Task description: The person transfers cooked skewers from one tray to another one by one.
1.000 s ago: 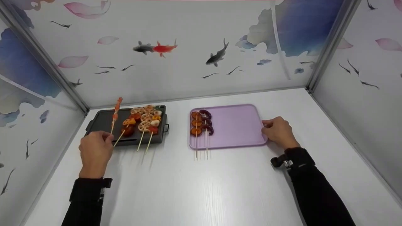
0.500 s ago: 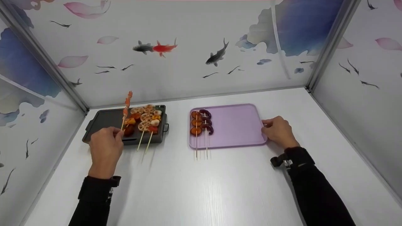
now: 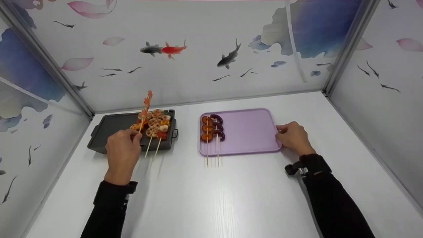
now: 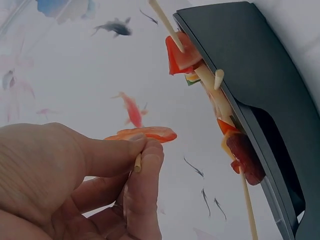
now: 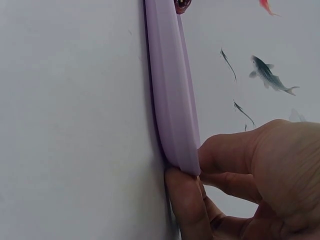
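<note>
Fingers (image 4: 142, 190) of the left hand (image 3: 122, 155) are brought together with the thumb, with no gap between them at the tip, and they pinch the stick of an orange-red skewer (image 3: 147, 100); this skewer stands tilted, its food end upward and leaning a little to the right in the head view, where it overlaps the black grill plate (image 3: 110, 129); in the left wrist view, the short end of its stick comes out between thumb and finger, and the skewer is apart from the plate; on the right part of the plate lie a lotus-root skewer (image 3: 153, 123) and a mixed skewer (image 3: 163, 128), side by side, their bare sticks reaching past the front edge; more food is partly hidden behind the left hand; the right hand (image 3: 293, 138) has its thumb and fingers bent at the right edge of the purple tray (image 3: 249, 132), near the front corner, and it grips the rim; the tray lies flat on the white table (image 3: 214, 198); along its left side rest a skewer of orange-brown slices (image 3: 207, 129) and a skewer of dark purple curled pieces (image 3: 217, 127), both sticks passing over the front rim.
</note>
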### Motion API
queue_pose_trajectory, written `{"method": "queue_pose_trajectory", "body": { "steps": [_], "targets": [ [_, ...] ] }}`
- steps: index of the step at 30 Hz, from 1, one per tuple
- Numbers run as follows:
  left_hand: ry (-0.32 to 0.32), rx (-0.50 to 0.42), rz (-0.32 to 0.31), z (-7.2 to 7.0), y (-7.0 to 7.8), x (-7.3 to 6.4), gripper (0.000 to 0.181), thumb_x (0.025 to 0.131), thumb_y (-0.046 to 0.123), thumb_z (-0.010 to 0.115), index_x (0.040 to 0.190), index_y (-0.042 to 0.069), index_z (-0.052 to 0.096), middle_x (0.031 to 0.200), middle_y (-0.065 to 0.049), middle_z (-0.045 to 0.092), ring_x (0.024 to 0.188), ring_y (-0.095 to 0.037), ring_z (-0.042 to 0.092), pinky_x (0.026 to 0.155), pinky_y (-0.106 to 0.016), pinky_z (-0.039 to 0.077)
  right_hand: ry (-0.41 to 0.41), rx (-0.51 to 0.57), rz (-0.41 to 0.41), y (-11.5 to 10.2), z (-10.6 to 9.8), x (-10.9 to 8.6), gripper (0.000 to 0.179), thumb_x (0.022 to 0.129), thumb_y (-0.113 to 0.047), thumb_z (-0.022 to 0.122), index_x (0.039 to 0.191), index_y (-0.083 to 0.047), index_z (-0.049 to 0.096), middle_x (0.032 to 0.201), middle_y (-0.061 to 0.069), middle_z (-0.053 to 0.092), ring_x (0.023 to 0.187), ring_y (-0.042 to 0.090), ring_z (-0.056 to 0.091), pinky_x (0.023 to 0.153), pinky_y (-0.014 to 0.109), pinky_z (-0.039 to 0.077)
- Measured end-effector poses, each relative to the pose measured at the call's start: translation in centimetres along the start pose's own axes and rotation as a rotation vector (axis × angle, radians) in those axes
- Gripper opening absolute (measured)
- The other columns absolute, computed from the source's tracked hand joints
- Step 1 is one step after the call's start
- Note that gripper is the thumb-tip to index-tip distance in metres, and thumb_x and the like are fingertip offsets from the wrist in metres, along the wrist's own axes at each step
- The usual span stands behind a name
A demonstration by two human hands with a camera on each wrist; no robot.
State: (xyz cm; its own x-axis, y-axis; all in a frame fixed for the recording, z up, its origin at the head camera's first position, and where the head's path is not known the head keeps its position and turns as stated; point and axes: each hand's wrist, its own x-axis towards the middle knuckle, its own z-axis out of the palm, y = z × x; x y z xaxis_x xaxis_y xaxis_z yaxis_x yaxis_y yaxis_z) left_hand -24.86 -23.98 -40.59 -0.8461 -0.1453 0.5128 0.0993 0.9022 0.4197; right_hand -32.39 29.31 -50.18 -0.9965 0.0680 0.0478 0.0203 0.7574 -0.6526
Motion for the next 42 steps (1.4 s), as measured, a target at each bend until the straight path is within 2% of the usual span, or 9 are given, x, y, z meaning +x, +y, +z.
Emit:
{"method": "queue_pose_trajectory", "body": {
  "steps": [9,20,28,34,42],
  "targets": [
    [-0.021,-0.035,0.009,1.3,2.1,0.4,0.017,0.095,0.013,0.074,0.099,-0.003,0.077,0.090,-0.018,0.073,0.079,-0.034,0.069,0.070,-0.051,0.055,-0.019,0.004,0.015,-0.2,0.0,0.0,0.043,0.087,-0.018,0.067,0.128,-0.006,0.071,0.107,0.014,0.075,0.090,0.028,0.063,0.073,0.036,0.047],
    [-0.047,-0.068,-0.004,2.9,4.5,0.3,0.018,0.094,0.017,0.075,0.101,-0.001,0.078,0.091,-0.015,0.074,0.079,-0.030,0.070,0.067,-0.045,0.056,-0.021,0.007,0.005,-0.3,0.1,0.1,0.042,0.087,-0.017,0.067,0.127,-0.005,0.071,0.105,0.014,0.075,0.087,0.027,0.063,0.070,0.034,0.047],
    [-0.065,-0.136,0.017,4.0,5.9,-0.2,0.016,0.094,0.016,0.076,0.103,0.004,0.079,0.098,-0.011,0.075,0.087,-0.026,0.070,0.074,-0.044,0.058,-0.010,-0.005,-0.011,0.0,0.2,0.2,0.041,0.086,-0.018,0.067,0.125,-0.006,0.072,0.104,0.014,0.076,0.090,0.029,0.066,0.073,0.037,0.049],
    [-0.088,-0.121,0.025,4.7,6.9,-0.3,0.014,0.094,0.018,0.076,0.098,0.006,0.080,0.095,-0.009,0.075,0.091,-0.026,0.069,0.081,-0.045,0.056,-0.011,-0.006,-0.014,0.1,0.1,0.3,0.042,0.086,-0.018,0.066,0.125,-0.006,0.072,0.105,0.015,0.075,0.088,0.029,0.065,0.071,0.037,0.049],
    [-0.123,-0.129,0.050,5.7,8.2,-0.5,0.011,0.093,0.014,0.077,0.097,0.005,0.081,0.091,-0.008,0.075,0.083,-0.023,0.070,0.072,-0.039,0.058,-0.011,-0.019,-0.006,0.1,0.1,0.4,0.042,0.085,-0.019,0.066,0.126,-0.007,0.072,0.104,0.014,0.075,0.088,0.029,0.065,0.071,0.037,0.048]
  ]
}}
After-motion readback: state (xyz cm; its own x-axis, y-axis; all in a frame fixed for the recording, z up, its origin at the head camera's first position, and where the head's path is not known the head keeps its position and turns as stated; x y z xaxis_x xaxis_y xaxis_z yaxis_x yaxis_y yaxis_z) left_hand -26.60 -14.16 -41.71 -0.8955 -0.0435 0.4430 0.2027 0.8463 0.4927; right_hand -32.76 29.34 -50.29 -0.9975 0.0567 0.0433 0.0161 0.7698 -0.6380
